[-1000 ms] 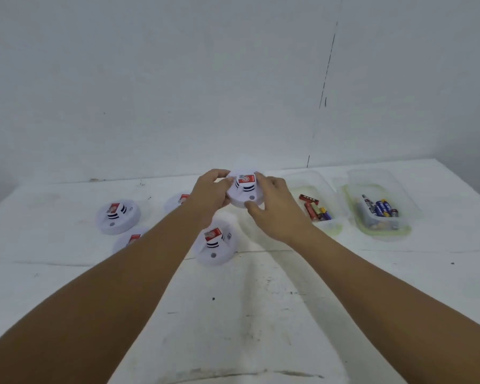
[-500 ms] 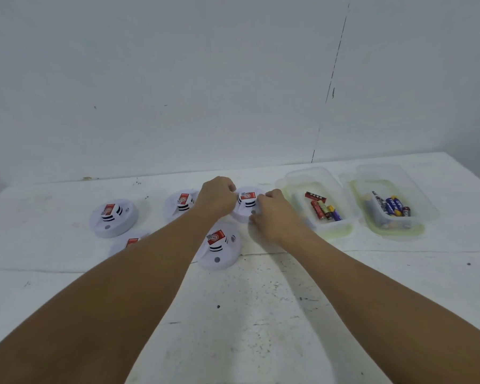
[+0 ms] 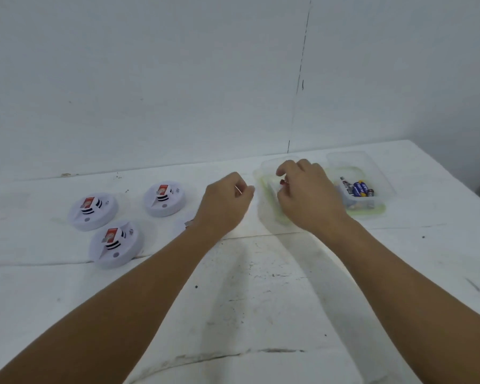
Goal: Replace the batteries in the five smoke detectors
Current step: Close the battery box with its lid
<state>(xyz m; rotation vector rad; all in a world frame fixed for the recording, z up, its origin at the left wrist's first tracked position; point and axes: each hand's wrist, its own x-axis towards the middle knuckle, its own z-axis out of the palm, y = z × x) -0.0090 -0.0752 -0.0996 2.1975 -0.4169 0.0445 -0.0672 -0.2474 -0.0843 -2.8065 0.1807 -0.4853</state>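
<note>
Three white smoke detectors with red labels lie at the left: one (image 3: 93, 210) farthest left, one (image 3: 115, 243) nearer me, one (image 3: 164, 199) behind. A fourth detector (image 3: 187, 222) peeks out beside my left forearm. My left hand (image 3: 225, 206) curls over the fifth detector (image 3: 251, 190), of which only a white sliver shows. My right hand (image 3: 308, 195) reaches into the left clear container (image 3: 269, 163) and pinches a red battery (image 3: 282, 182) between thumb and finger. The rest of that container's contents is hidden by the hand.
A second clear container (image 3: 372, 162) at the right holds several blue and dark batteries (image 3: 359, 188). Everything stands on a scuffed white table (image 3: 261, 300) against a white wall. The table's right edge runs close behind the containers.
The detector held up between both hands was set down on the table. My right hand let go of it and moved right into the left container.
</note>
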